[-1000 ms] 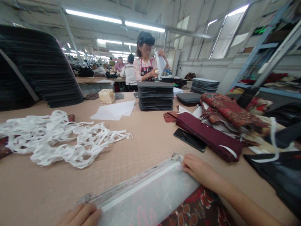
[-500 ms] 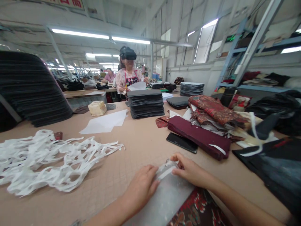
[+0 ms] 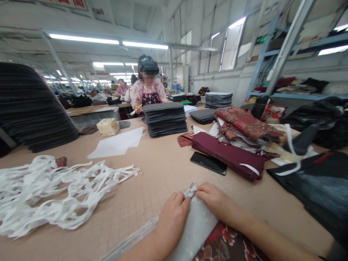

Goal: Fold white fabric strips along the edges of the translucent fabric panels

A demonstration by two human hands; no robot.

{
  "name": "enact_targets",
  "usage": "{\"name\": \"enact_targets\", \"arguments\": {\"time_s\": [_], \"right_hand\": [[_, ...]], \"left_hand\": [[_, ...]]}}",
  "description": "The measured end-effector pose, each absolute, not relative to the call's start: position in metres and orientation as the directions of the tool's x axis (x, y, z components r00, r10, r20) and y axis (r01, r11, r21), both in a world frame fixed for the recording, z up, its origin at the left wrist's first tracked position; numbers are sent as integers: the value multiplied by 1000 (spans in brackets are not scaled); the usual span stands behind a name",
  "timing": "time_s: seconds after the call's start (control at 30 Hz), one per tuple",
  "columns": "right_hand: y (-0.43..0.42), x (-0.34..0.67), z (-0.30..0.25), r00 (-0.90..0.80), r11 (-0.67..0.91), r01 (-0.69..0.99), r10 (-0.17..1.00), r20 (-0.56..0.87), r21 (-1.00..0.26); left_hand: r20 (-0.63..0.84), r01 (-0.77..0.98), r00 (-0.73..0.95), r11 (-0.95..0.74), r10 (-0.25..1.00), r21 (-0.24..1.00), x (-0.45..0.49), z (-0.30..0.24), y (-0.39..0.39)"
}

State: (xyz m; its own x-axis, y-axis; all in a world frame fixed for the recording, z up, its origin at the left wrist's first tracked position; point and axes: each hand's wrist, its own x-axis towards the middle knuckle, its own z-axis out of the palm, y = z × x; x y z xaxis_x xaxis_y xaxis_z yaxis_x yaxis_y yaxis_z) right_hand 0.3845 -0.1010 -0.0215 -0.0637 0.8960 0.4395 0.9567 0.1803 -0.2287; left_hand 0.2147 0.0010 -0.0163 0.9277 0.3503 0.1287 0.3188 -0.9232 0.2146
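Observation:
A fabric piece with a pale grey back [image 3: 198, 219] lies on the table's near side, and its dark red floral face [image 3: 227, 243] shows at lower right. The far edge appears folded over into a narrow band. My left hand [image 3: 174, 217] is closed, pinching this edge at its far end. My right hand [image 3: 213, 199] pinches the same corner from the right, its fingertips almost touching the left ones. What lies under the fingers is hidden.
White strips [image 3: 54, 195] lie tangled at left. A phone [image 3: 208, 163] sits beside a maroon fabric bundle [image 3: 228, 154], with floral fabric [image 3: 250, 123] behind. Dark sheets are stacked at centre [image 3: 165, 121] and left [image 3: 32, 108]. A co-worker [image 3: 148, 90] stands across the table.
The white strip that showed along the fabric's far edge is now covered by the folded edge. My left hand has moved right, close to my right hand, and pinches the edge.

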Motion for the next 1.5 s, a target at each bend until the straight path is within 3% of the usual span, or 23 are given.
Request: {"name": "enact_targets", "arguments": {"time_s": [0.2, 0.47, 0.63, 0.77, 0.9, 1.0, 1.17, 1.23, 1.37, 1.5], "right_hand": [[-104, 380, -18, -95, 164, 983, 846, 525, -85], [-98, 380, -24, 0, 110, 965, 908, 419, -238], [-104, 379, -23, -142, 176, 981, 933, 330, -76], [-106, 377, -25, -169, 176, 984, 926, 337, 9], [-106, 376, -29, -212, 204, 977, 905, 368, 60], [-105, 378, -30, -260, 235, 966, 890, 375, 112], [-94, 375, -14, -303, 266, 951, 908, 288, 160], [-83, 361, 0, -333, 306, 941, 917, 221, 146], [-60, 297, 23, -514, 517, 856, 852, 97, -5], [-48, 228, 18, -630, 634, 773, 766, 128, 12]], "left_hand": [[121, 284, 950, -958, 287, 42, 215, -19, -4], [80, 190, 979, -980, 186, -54, 216, -13, -5], [24, 166, 986, -983, 164, -85, 207, -7, -3], [-33, 222, 974, -974, 223, -52, 166, 2, 0], [-105, 367, 926, -930, 363, 11, 96, 12, 2], [-83, 496, 868, -864, 490, 87, 46, 16, 2], [-16, 603, 796, -791, 605, 100, 8, 16, 1], [22, 619, 781, -779, 624, 101, 7, 16, 0], [68, 661, 743, -746, 666, 83, 13, 17, -3], [114, 683, 721, -729, 684, 55, 16, 14, -9]]}}
